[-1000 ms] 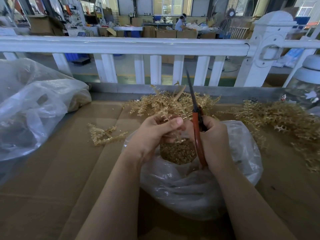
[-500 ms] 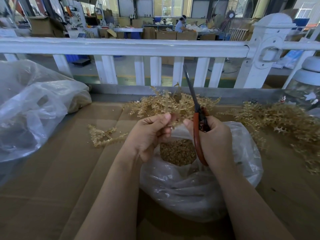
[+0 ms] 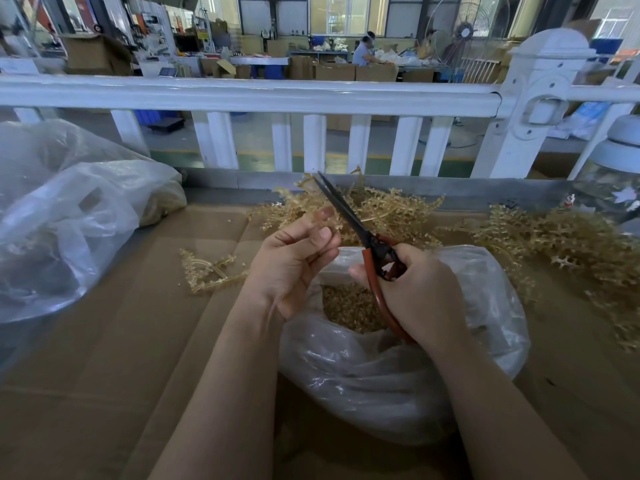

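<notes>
Tilting scissors (image 3: 371,244) leftward, left hand (image 3: 294,259) raised, pinching sprig (image 3: 318,222)

Bright, even daylight from far windows (image 3: 348,12), soft shadows, sharp centre, and wide-angle bending along the edges.

white railing (image 3: 242,95), bulky plastic bag (image 3: 72,216), cardboard (image 3: 104,358)

A left hand (image 3: 294,261) is pinching a small tan plastic sprig (image 3: 317,219) while the right hand (image 3: 419,296) is gripping red-handled black-bladed scissors (image 3: 371,242) over a clear plastic bag (image 3: 381,382) lying on the cardboard-covered table (image 3: 138,341).
</notes>
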`<state>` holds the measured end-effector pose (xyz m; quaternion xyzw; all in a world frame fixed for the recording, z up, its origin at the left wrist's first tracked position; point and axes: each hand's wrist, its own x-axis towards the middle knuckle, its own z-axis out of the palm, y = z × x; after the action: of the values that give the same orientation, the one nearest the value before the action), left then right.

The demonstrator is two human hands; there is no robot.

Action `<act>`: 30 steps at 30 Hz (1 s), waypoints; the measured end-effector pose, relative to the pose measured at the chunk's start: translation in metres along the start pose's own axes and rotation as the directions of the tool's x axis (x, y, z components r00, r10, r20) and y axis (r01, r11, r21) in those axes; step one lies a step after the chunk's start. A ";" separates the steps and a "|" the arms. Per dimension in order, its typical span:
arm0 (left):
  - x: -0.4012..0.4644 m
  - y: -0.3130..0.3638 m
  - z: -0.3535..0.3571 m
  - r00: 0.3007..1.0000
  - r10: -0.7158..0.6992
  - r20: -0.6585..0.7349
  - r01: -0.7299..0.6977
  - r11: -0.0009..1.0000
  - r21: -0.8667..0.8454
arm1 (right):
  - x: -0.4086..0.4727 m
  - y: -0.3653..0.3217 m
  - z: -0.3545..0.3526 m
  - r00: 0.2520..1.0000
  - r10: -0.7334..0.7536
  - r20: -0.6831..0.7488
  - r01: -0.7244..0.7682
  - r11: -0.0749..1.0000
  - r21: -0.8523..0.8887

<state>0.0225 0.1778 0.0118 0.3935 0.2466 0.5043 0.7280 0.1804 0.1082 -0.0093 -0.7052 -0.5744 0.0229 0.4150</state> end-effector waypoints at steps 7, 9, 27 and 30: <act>0.000 0.001 -0.001 0.988 0.121 -0.092 -0.113 0.990 0.086 | -0.003 0.001 0.001 0.995 -0.081 0.054 0.087 0.989 -0.119; 0.001 0.001 -0.001 0.988 0.137 -0.073 -0.130 0.987 0.096 | -0.003 0.001 0.001 0.997 -0.076 0.035 0.080 0.986 -0.145; -0.001 0.001 -0.001 0.975 0.217 -0.046 -0.205 0.962 0.183 | -0.002 0.000 0.001 0.996 -0.091 0.006 0.091 0.973 -0.214; -0.001 0.001 -0.003 0.974 0.222 -0.053 -0.208 0.958 0.198 | -0.001 0.001 0.002 0.996 -0.087 0.017 0.088 0.970 -0.226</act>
<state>0.0195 0.1783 0.0112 0.4671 0.2767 0.5687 0.6179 0.1795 0.1081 -0.0113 -0.7219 -0.6051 -0.0586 0.3305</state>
